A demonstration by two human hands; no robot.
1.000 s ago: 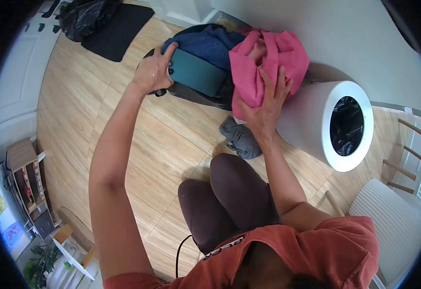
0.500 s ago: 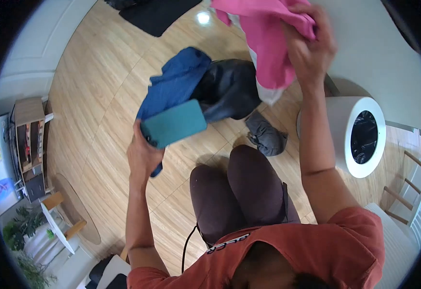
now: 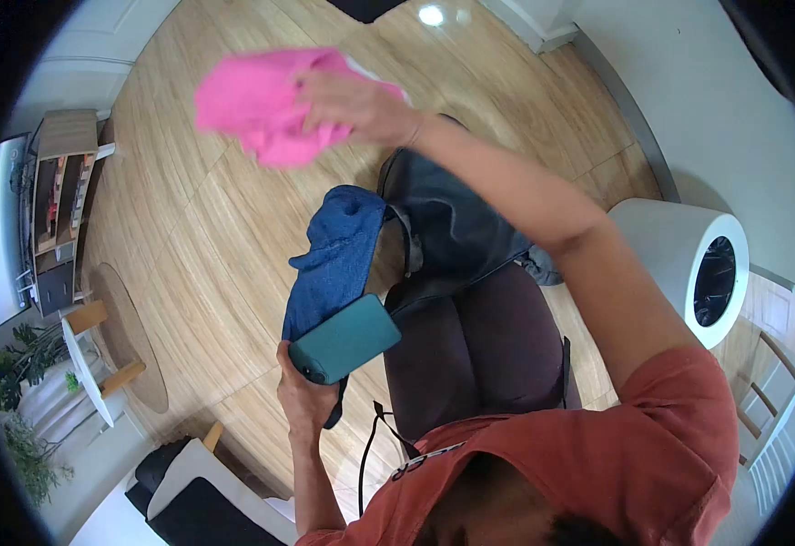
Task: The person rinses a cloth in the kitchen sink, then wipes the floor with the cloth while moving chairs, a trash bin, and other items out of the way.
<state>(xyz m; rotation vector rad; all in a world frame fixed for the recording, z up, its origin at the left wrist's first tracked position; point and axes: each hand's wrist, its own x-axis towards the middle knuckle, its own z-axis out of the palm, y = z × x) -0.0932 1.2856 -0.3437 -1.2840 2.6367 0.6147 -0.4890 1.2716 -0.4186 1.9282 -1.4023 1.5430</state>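
Observation:
My left hand is closed around one end of a teal smartphone, its camera side facing up. Beneath the phone lies a blue denim garment on the wood floor. My right hand grips a bunched pink garment, held over the floor at the far left and blurred by motion. A black leather-like item sits against my knees, partly under my right forearm. Behind it, a bit of a grey cloth shows.
A white round bin with a black liner stands at the right by the wall. Part of a black cloth shows at the top edge. On the left are a shelf unit and a screen. A white chair stands at far right.
My right hand has swung the pink garment from the upper right across to the left. The black item now lies closer, against my knees. The phone stays in my left hand.

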